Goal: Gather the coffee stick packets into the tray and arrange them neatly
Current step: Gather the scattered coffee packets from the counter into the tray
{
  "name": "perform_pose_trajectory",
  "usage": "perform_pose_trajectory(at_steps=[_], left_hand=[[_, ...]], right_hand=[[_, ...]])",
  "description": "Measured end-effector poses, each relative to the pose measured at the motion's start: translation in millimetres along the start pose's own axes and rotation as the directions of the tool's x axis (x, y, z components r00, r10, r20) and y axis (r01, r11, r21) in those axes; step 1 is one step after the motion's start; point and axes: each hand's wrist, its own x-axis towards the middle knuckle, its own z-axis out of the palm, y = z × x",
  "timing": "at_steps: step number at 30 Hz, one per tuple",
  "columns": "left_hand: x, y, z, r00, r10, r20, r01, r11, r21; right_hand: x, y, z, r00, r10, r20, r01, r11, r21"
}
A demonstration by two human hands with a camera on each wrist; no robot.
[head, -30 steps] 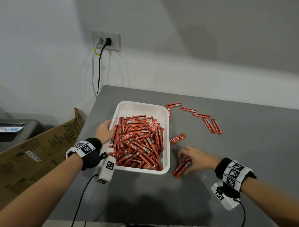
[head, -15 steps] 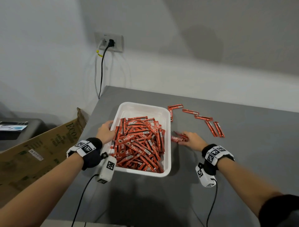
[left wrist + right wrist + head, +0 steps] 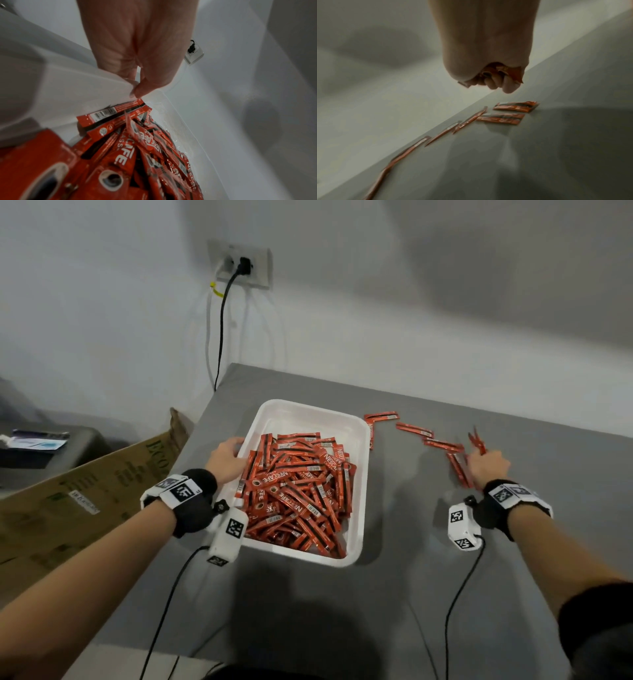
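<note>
On grey table (image 3: 394, 594): my left hand (image 3: 224, 458) pinches white tray (image 3: 361, 508) rim; my right hand (image 3: 488, 467) clenches red coffee stick packets (image 3: 478, 440) above loose packets (image 3: 500, 119).

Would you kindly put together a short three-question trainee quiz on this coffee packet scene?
1. True or false: the left hand grips the rim of the white tray.
2. What does the right hand hold? A) a cable B) coffee stick packets C) nothing
3. Fill in: the loose packets on the grey table lie to the tray's ____ side.

Key: 1 true, since thumb and fingers pinch the rim in the left wrist view; 2 B; 3 right.
</note>
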Motion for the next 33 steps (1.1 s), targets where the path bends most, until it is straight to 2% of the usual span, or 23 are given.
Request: perform_pose_trajectory(at_steps=[3,6,9,13,18,21,23,28,29,31,32,33], left_hand=[[-1,4,3,1.0,0.01,-0.002,-0.01,1.0,-0.008],[1,3,4,1.0,0.013,-0.009,-0.013,1.0,-0.002],[1,4,5,1.0,0.017,-0.013,-0.017,1.0,-0.023],[-2,4,6,0.999,0.008,-0.048,-0.011,0.998,-0.054],[0,5,8,0.999,-0.003,-0.053,-0.001,0.996,-0.085],[-2,6,9,0.998,0.001,-0.061,-0.005,0.998,-0.058],[-3,7,9,0.998,0.004,-0.059,-0.008,0.998,-0.055],[-11,11,7,0.998,0.006,-0.06,-0.009,0.999,-0.049],[-12,12,7,0.998,0.011,-0.06,-0.014,0.999,-0.047],[-13,13,6,0.998,0.02,-0.056,-0.022,0.999,-0.034],[-13,13,6,0.999,0.021,-0.049,-0.022,0.999,-0.03],[-13,13,6,0.999,0.021,-0.044,-0.022,0.999,-0.027]], right_hand=[[13,6,7,0.999,0.053,-0.011,-0.054,0.991,-0.119],[20,6,34,0.992,0.049,0.112,-0.021,0.971,-0.237],[21,-6,54,0.992,-0.001,0.13,0.022,0.987,-0.158],[28,-29,70,0.971,-0.163,0.174,0.195,0.964,-0.183],[45,-51,81,0.877,-0.41,0.248,0.459,0.869,-0.187],[46,-55,87,0.845,-0.466,0.261,0.51,0.849,-0.137],[42,-52,91,0.8,-0.548,0.243,0.581,0.81,-0.086],[4,-48,86,0.697,-0.674,0.244,0.713,0.689,-0.133],[-6,-48,83,0.697,-0.673,0.248,0.712,0.69,-0.13],[-22,-51,69,0.768,-0.607,0.204,0.63,0.773,-0.075],[-28,-54,60,0.814,-0.559,0.158,0.569,0.821,-0.031],[-36,-59,50,0.839,-0.535,0.102,0.536,0.844,0.021]])
